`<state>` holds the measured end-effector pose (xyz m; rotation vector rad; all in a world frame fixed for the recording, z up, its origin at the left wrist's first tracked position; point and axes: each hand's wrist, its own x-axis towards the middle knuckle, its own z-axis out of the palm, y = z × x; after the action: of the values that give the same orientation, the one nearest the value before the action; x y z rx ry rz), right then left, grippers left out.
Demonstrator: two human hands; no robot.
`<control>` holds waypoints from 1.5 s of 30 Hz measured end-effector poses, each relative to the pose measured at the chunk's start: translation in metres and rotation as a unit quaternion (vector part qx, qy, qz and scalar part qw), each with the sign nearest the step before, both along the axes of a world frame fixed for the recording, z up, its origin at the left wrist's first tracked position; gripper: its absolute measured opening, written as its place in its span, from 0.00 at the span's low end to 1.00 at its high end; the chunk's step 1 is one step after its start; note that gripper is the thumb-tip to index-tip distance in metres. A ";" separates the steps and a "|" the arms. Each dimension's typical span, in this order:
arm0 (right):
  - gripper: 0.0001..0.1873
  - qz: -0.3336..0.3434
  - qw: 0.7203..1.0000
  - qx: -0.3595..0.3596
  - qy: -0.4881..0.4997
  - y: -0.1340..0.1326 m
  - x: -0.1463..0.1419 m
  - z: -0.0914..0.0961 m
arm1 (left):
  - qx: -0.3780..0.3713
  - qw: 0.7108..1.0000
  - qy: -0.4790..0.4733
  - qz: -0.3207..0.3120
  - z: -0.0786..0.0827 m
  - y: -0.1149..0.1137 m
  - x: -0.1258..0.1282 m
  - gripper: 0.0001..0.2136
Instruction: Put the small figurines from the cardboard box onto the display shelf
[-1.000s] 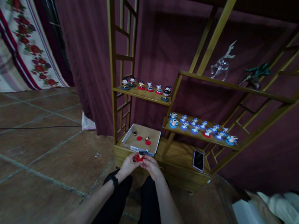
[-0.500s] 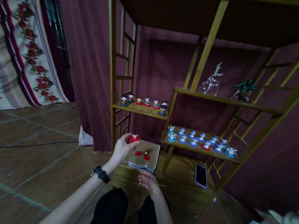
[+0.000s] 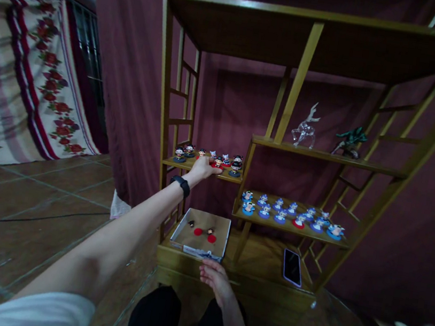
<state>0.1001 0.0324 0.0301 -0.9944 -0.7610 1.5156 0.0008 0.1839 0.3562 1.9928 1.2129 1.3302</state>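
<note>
My left hand (image 3: 203,169) is stretched out to the small upper-left shelf (image 3: 185,165) of a wooden rack. Its fingertips are closed on a little red-based figurine (image 3: 218,163), which is low over or on the shelf board among a row of similar figurines (image 3: 235,166). My right hand (image 3: 216,278) hangs low by the front edge of a shallow cardboard box (image 3: 181,231), fingers loosely apart and holding nothing. In the box lie red discs (image 3: 198,231) and a few small dark pieces.
A lower shelf holds several blue-based figurines (image 3: 290,212). A phone (image 3: 292,267) lies on the bottom board. A glass deer (image 3: 305,127) and a dark green figure (image 3: 350,140) stand on a higher shelf. Maroon curtain behind, tiled floor on the left.
My left hand has carried the red-based figurine up from in front of the box to the upper-left shelf. My right hand let go earlier and stays low by the box.
</note>
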 end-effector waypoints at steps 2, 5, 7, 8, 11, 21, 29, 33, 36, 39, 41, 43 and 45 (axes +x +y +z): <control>0.20 -0.003 1.000 0.003 0.001 -0.001 0.001 0.001 | -0.021 1.000 0.010 -0.008 -0.001 0.004 0.003 0.15; 0.19 -0.006 1.000 0.008 0.005 -0.001 0.002 0.002 | -0.051 0.998 0.027 -0.033 -0.001 0.008 0.005 0.14; 0.19 -0.009 1.000 0.008 0.002 -0.001 0.002 0.002 | -0.068 0.996 0.041 -0.048 0.002 0.009 0.006 0.14; 0.19 -0.009 1.000 0.007 0.000 -0.001 0.002 0.003 | -0.076 0.994 0.049 -0.054 0.003 0.009 0.006 0.14; 0.20 -0.008 1.000 0.006 -0.007 -0.001 0.002 0.004 | -0.085 0.992 0.075 -0.060 0.007 0.011 0.003 0.15; 0.23 0.000 1.000 0.001 -0.018 0.005 0.003 -0.006 | -0.098 0.991 0.057 -0.067 0.004 0.022 0.001 0.14; 0.22 0.001 1.000 0.001 -0.024 0.002 0.002 -0.002 | -0.099 0.992 0.041 -0.061 0.003 0.022 0.002 0.13; 0.22 -0.005 1.000 0.007 -0.020 0.002 0.002 -0.001 | -0.092 0.992 0.061 -0.054 0.004 0.022 0.002 0.12; 0.22 -0.004 1.000 0.005 -0.019 0.001 0.002 -0.001 | -0.096 0.992 0.061 -0.051 0.005 0.023 0.002 0.12; 0.22 -0.007 1.000 0.008 -0.018 0.002 0.003 -0.001 | -0.100 0.992 0.050 -0.063 0.005 0.025 0.001 0.11; 0.23 -0.007 1.000 0.009 -0.016 0.002 0.004 -0.001 | -0.101 0.991 0.047 -0.074 0.005 0.025 0.001 0.11; 0.23 -0.006 1.000 0.008 -0.016 0.003 0.004 -0.002 | -0.102 0.990 0.050 -0.079 0.004 0.025 0.000 0.11; 0.22 -0.007 1.000 0.007 -0.018 0.003 0.003 -0.002 | -0.100 0.991 0.054 -0.078 0.005 0.024 0.000 0.11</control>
<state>0.1035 0.0356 0.0277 -1.0181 -0.7870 1.4818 0.0010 0.2080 0.3608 1.9907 1.1626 0.9973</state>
